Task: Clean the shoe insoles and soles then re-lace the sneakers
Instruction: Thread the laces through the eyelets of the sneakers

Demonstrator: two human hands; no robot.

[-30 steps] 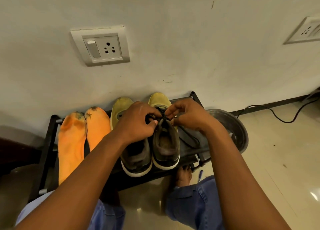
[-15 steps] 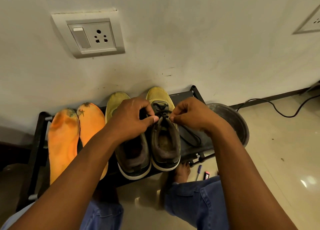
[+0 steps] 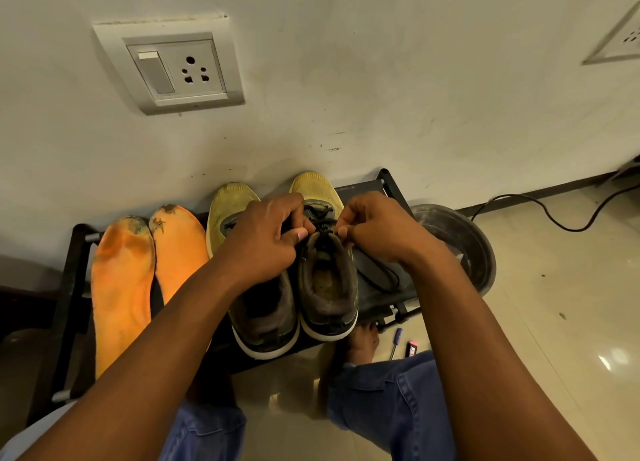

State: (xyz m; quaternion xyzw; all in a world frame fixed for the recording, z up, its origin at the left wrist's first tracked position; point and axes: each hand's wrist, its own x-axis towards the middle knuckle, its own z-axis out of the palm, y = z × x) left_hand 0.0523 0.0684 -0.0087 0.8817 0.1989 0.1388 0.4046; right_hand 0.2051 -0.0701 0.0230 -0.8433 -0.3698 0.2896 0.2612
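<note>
Two yellow-toed sneakers with dark heels stand side by side on a low black rack (image 3: 74,287), toes to the wall. My left hand (image 3: 266,238) lies over the left sneaker (image 3: 263,318) and pinches the black lace (image 3: 320,218) at the top of the right sneaker (image 3: 327,287). My right hand (image 3: 377,232) pinches the same lace from the right side. A loose length of lace (image 3: 381,277) trails on the rack beside the right sneaker. Two orange insoles (image 3: 121,287) lie on the rack to the left, dirty at the toes.
A dark round basin (image 3: 464,245) sits on the floor right of the rack. A pen (image 3: 394,342) and a small pink object (image 3: 411,348) lie by my bare foot. A black cable (image 3: 554,218) runs along the floor. A wall socket (image 3: 173,69) is above.
Both hands stay at the right sneaker's lace with small finger shifts, drawing slightly apart. The view has tilted a little.
</note>
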